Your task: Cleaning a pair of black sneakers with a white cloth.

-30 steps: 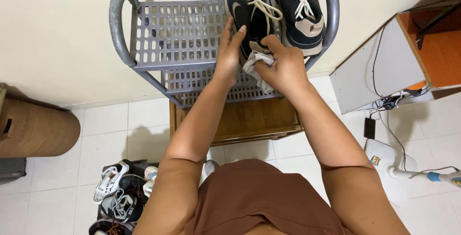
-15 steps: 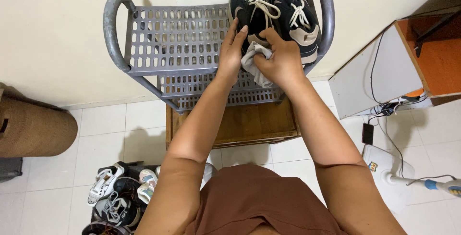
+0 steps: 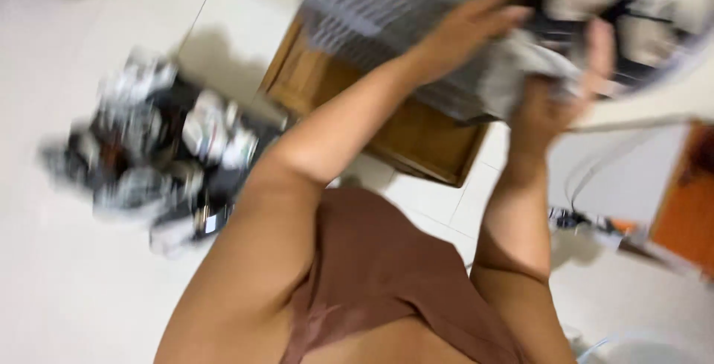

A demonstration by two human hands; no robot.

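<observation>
The view has swung left and blurred since 0.5 s ago. The left hand [image 3: 462, 33] lies flat, fingers apart, against the grey rack [image 3: 387, 7]. The right hand [image 3: 554, 92] stays clamped on the grey cloth [image 3: 513, 70] beside the dark shoes [image 3: 632, 14]. Wiping appears ongoing.

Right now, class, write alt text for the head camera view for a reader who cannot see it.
In a heavily motion-blurred, tilted view, a person's left hand reaches onto a grey slotted shoe rack while the right hand grips a grey cloth beside dark shoes. A wooden stand sits beneath, and a pile of shoes lies on the white tiled floor.
</observation>
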